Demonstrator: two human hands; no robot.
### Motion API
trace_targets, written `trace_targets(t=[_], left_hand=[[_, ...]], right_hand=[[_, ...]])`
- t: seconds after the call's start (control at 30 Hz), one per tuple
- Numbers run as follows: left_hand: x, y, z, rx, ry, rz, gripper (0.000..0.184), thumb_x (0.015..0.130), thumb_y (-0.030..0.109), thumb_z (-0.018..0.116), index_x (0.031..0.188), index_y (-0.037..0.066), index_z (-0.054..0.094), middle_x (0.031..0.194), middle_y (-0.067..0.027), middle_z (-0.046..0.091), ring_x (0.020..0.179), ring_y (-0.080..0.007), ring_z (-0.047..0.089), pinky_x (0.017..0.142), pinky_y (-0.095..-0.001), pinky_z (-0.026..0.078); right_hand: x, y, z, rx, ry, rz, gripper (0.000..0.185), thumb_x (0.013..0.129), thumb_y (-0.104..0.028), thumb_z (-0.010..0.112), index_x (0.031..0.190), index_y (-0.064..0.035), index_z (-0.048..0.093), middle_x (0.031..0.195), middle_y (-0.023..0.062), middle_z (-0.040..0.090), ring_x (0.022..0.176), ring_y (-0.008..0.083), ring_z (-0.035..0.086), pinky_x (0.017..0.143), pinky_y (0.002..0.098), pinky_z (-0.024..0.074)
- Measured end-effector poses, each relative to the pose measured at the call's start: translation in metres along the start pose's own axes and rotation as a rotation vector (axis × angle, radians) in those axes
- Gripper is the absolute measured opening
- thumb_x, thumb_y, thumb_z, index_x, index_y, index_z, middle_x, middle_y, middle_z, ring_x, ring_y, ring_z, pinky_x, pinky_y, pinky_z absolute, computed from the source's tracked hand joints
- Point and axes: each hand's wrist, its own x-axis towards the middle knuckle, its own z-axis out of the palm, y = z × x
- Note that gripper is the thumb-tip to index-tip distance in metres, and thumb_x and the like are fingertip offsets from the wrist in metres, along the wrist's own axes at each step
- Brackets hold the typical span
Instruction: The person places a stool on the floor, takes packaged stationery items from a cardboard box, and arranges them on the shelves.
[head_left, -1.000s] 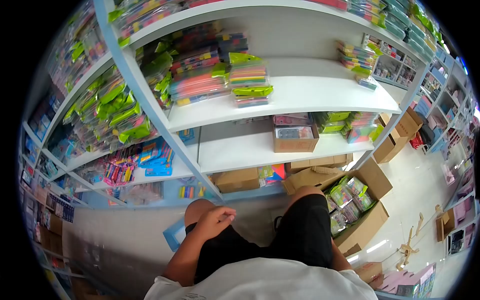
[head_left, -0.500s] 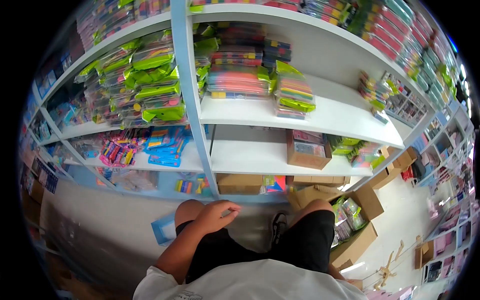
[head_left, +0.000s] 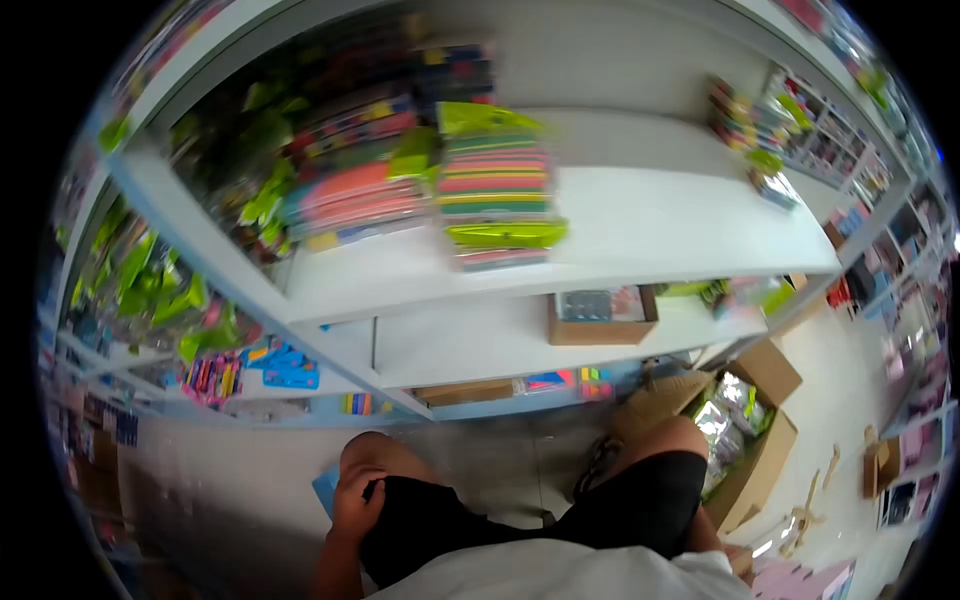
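Note:
My left hand [head_left: 356, 498] rests on my left thigh, at the hem of my black shorts [head_left: 420, 520]. Its fingers lie over the leg, and dark cloth shows between thumb and fingers. No item appears in it. My right hand is out of sight; only part of that arm [head_left: 704, 532] shows beside my right thigh. Near my right knee, an open cardboard box [head_left: 765, 460] holds clear packets with green tops [head_left: 728, 415]. In front of me, a stack of striped, colourful packs with green wrapping [head_left: 495, 185] sits on the white shelf [head_left: 640, 220].
Pinkish-red packs [head_left: 360, 195] lie left of the striped stack. A small carton [head_left: 603, 325] stands on the lower shelf. Blue packets [head_left: 285, 365] lie further left. A shelf upright [head_left: 215, 235] divides the unit. Wooden pieces [head_left: 805, 515] lie on the floor at right.
My left hand has come down from in front of my knee onto my thigh. The view has shifted, so the shelves appear closer and the striped stack sits further left.

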Motion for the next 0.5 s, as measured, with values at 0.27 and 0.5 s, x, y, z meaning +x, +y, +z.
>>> trace_targets(t=[0.27,0.5], left_hand=[[0.075,0.039,0.028,-0.122,-0.026,0.104,0.015,0.089,0.006,0.069,0.103,0.003,0.071,0.101,-0.0153,0.072,0.096,-0.0311,0.070,0.086,-0.0375,0.054],[0.061,0.086,0.098,-0.356,-0.489,0.225,0.020,0.093,0.016,0.067,0.111,0.006,0.069,0.106,-0.0124,0.072,0.099,-0.0302,0.070,0.086,-0.0375,0.054]], right_hand=[[-0.012,-0.040,-0.028,-0.241,0.069,-0.153,0.036,0.093,-0.034,0.068,0.112,-0.0040,0.066,0.107,0.0202,0.069,0.096,0.0332,0.068,0.084,0.0479,0.0524],[-0.164,-0.101,-0.024,0.006,0.595,-0.700,0.027,0.094,-0.024,0.069,0.084,-0.0001,0.061,0.075,0.0135,0.065,0.071,0.0260,0.063,0.066,0.0402,0.0491]])
